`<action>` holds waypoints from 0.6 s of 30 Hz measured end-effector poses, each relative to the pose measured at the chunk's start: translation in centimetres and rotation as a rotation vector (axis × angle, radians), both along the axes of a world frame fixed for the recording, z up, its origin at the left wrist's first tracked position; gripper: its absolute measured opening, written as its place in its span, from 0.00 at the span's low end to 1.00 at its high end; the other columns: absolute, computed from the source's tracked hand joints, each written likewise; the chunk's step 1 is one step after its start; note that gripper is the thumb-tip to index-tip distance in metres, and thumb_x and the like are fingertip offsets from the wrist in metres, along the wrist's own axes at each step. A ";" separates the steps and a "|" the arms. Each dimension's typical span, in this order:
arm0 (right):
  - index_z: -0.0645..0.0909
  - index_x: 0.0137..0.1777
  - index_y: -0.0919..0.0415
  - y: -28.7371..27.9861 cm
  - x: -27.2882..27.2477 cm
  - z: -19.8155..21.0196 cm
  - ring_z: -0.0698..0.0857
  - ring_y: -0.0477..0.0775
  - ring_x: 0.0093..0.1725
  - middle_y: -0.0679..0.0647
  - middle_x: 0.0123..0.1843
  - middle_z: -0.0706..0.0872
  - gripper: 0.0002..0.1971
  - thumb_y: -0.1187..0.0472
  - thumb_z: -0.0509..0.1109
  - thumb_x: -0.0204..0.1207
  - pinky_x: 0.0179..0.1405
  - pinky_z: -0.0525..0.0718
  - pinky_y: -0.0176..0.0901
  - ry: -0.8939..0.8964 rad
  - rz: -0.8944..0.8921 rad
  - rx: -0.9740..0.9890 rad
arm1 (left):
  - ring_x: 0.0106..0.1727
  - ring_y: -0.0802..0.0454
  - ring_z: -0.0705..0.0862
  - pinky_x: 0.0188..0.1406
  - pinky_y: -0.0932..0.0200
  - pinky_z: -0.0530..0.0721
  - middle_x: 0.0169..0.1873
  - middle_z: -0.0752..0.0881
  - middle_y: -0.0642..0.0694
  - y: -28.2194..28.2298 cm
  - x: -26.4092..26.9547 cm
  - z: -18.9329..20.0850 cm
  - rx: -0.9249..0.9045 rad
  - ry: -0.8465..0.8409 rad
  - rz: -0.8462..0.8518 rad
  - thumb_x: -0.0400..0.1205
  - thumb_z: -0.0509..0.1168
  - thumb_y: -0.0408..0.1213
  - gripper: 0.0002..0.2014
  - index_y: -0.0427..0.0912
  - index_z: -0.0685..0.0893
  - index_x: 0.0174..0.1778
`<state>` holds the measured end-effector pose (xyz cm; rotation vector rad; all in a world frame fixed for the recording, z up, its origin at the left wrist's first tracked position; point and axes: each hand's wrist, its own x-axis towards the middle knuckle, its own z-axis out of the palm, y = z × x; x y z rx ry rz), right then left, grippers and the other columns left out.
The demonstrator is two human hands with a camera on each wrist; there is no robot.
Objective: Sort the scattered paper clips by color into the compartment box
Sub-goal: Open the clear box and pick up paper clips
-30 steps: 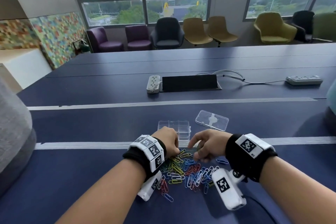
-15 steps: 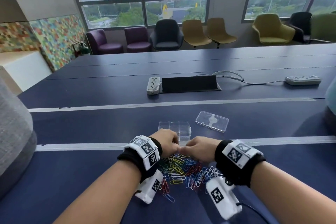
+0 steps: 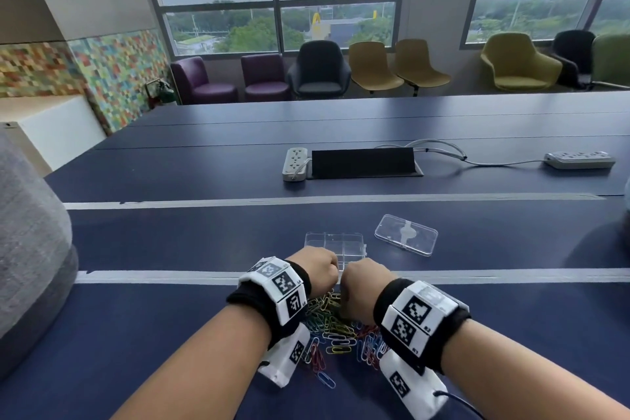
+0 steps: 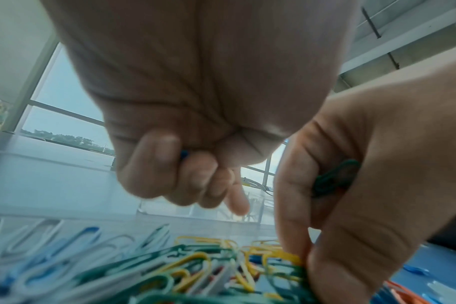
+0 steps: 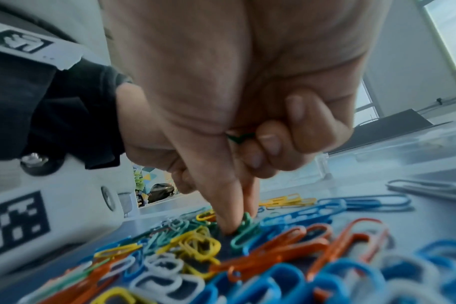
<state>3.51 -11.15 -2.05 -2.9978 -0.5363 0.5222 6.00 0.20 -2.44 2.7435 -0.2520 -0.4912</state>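
A heap of coloured paper clips (image 3: 335, 331) lies on the blue table between my wrists. The clear compartment box (image 3: 354, 238) stands just beyond it. My left hand (image 3: 318, 269) is curled in a fist over the heap's far left side, and a blue clip (image 4: 183, 154) shows between its fingers. Beside it, my right hand (image 3: 361, 286) keeps green clips (image 5: 239, 136) tucked against its palm. Its thumb and forefinger reach down and pinch a green clip (image 5: 245, 228) in the heap. What lies in the box is hard to tell.
The box's clear lid (image 3: 405, 235) lies to the right of the box. Farther back are a power strip (image 3: 296, 163), a black cable hatch (image 3: 363, 162) and a second strip (image 3: 579, 159). A grey cushion (image 3: 30, 249) sits at the left edge.
My right hand has moved left across the heap until it sits right beside the left hand. The left hand has stayed in place, still curled.
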 end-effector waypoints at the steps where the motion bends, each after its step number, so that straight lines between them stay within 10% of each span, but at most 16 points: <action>1: 0.87 0.50 0.64 -0.1 0.1 0.0 0.77 0.55 0.41 0.56 0.38 0.82 0.12 0.57 0.68 0.75 0.41 0.79 0.41 0.015 0.001 -0.001 | 0.63 0.43 0.80 0.61 0.56 0.78 0.60 0.84 0.39 0.1 0.0 0.0 0.014 0.009 -0.002 0.80 0.52 0.31 0.17 0.36 0.84 0.56; 5: 0.90 0.51 0.61 -1.5 0.6 -0.1 0.86 0.52 0.46 0.56 0.50 0.91 0.12 0.56 0.75 0.71 0.48 0.86 0.42 0.115 -0.075 0.147 | 0.56 0.48 0.84 0.51 0.60 0.80 0.54 0.88 0.45 0.7 0.0 -0.3 0.033 -0.021 0.002 0.79 0.62 0.42 0.12 0.44 0.88 0.52; 10: 0.90 0.50 0.56 -3.1 0.9 0.1 0.82 0.47 0.41 0.54 0.43 0.89 0.11 0.53 0.77 0.70 0.41 0.78 0.37 0.183 -0.131 0.274 | 0.40 0.56 0.82 0.41 0.63 0.80 0.47 0.90 0.47 0.8 0.1 -0.2 0.016 -0.032 -0.013 0.75 0.72 0.40 0.08 0.47 0.91 0.48; 18: 0.88 0.56 0.60 -3.5 0.5 -0.1 0.85 0.53 0.52 0.57 0.54 0.90 0.13 0.54 0.69 0.78 0.52 0.81 0.43 0.144 -0.073 0.192 | 0.41 0.52 0.85 0.51 0.51 0.89 0.42 0.91 0.49 0.0 -0.1 -0.3 0.066 -0.067 -0.055 0.73 0.74 0.39 0.05 0.47 0.92 0.43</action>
